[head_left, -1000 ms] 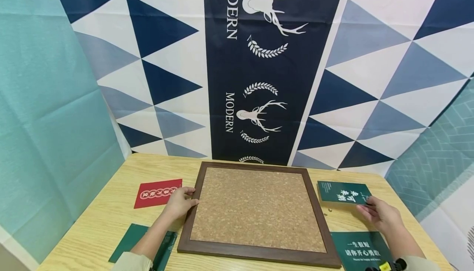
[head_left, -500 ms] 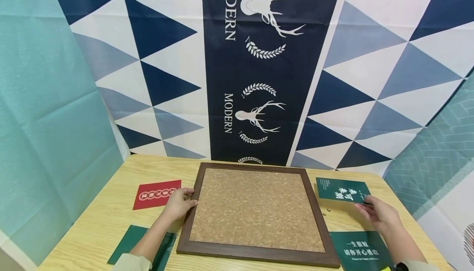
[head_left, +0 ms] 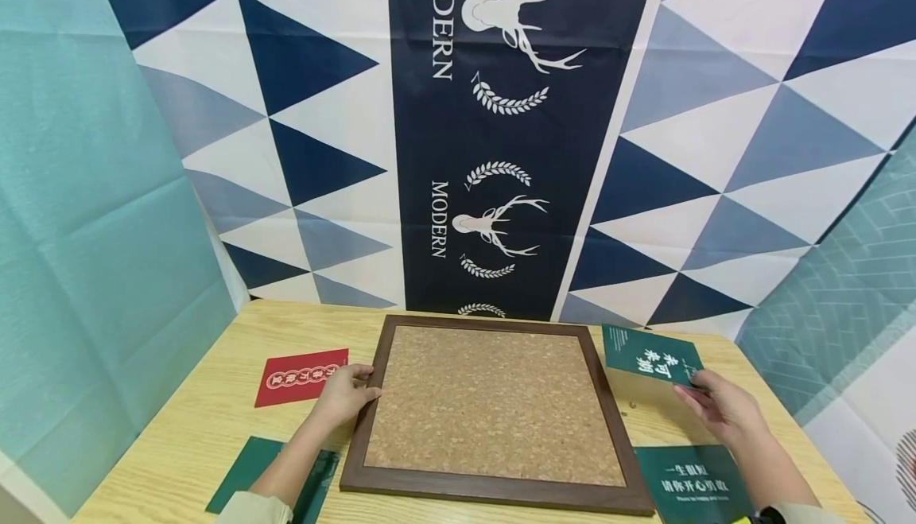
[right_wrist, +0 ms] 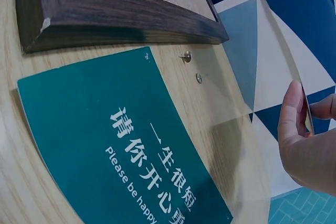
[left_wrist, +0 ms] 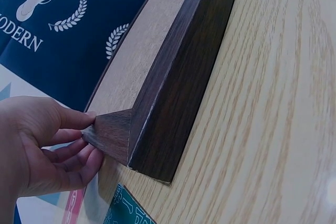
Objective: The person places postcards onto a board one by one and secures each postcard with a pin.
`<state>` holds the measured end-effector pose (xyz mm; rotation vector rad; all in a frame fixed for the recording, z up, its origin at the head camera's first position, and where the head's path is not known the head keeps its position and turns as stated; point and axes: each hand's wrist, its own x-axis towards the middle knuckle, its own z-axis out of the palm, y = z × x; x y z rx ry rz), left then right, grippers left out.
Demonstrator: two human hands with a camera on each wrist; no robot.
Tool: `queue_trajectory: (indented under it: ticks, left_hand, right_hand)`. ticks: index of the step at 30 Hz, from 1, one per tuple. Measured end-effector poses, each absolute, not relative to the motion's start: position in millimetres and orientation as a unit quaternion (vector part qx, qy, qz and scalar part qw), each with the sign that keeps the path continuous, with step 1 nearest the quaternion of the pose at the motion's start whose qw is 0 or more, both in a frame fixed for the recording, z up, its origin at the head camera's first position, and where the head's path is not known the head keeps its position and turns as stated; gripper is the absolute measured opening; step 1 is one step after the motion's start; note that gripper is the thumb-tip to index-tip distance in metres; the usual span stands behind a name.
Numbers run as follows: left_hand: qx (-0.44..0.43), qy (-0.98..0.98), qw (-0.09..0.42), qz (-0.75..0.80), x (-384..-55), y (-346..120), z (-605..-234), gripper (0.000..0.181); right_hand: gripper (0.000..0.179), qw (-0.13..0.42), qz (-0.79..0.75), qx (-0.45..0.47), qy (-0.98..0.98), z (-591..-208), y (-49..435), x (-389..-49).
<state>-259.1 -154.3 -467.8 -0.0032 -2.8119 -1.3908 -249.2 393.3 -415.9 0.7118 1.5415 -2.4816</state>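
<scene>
A cork board (head_left: 494, 405) with a dark brown wooden frame lies in the middle of the table in the head view. My left hand (head_left: 342, 397) grips the left side of its frame, thumb on top and fingers along the outer side, as the left wrist view (left_wrist: 58, 145) also has it. On the right, my right hand (head_left: 726, 409) pinches a green card (head_left: 647, 355) with white characters by its near right corner. The card is raised off the table and tilted; the right wrist view shows it nearly edge-on. Two small metal thumbtacks (right_wrist: 186, 56) lie beside the frame.
Another green card (head_left: 690, 480) lies at the board's front right corner. On the left are a red card (head_left: 296, 379) and green cards (head_left: 246, 468), partly hidden under my left forearm. A patterned cloth (head_left: 501, 150) hangs behind the wooden table (head_left: 200, 397).
My right hand has lifted the green card higher and moved it slightly left and away, tilting it. My left hand stays on the frame, and the board keeps its place.
</scene>
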Motion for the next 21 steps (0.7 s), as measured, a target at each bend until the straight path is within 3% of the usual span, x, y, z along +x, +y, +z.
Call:
queue_trajectory:
  ticks: [4,7,9,12,19,21]
  left_hand:
    - [-0.001,-0.896,0.001,-0.444,-259.3,-154.3,-468.1,0.039]
    - [-0.002,-0.896,0.000,-0.444,-259.5,-154.5,-468.0,0.039]
    - [-0.003,-0.896,0.000,-0.444,-259.6,-154.6,-467.9,0.040]
    - [-0.004,-0.896,0.000,-0.445,-259.7,-154.7,-468.0,0.040]
    - [-0.007,-0.895,-0.001,-0.446,-260.1,-155.0,-467.5,0.040]
    - [-0.006,-0.895,-0.003,-0.446,-260.2,-155.1,-467.7,0.040]
  right_hand:
    - [0.029,0.072,-0.820,0.228,0.520,-414.6,390.3,-248.5]
    - [0.065,0.073,-0.812,0.229,0.531,-413.0,387.3,-248.5]
    - [0.079,0.075,-0.808,0.226,0.539,-411.7,385.5,-249.2]
    - [0.079,0.076,-0.803,0.218,0.550,-410.2,383.1,-249.5]
    - [0.032,0.072,-0.795,0.202,0.567,-410.2,373.6,-248.6]
    - [0.045,0.071,-0.789,0.198,0.577,-409.7,369.6,-248.9]
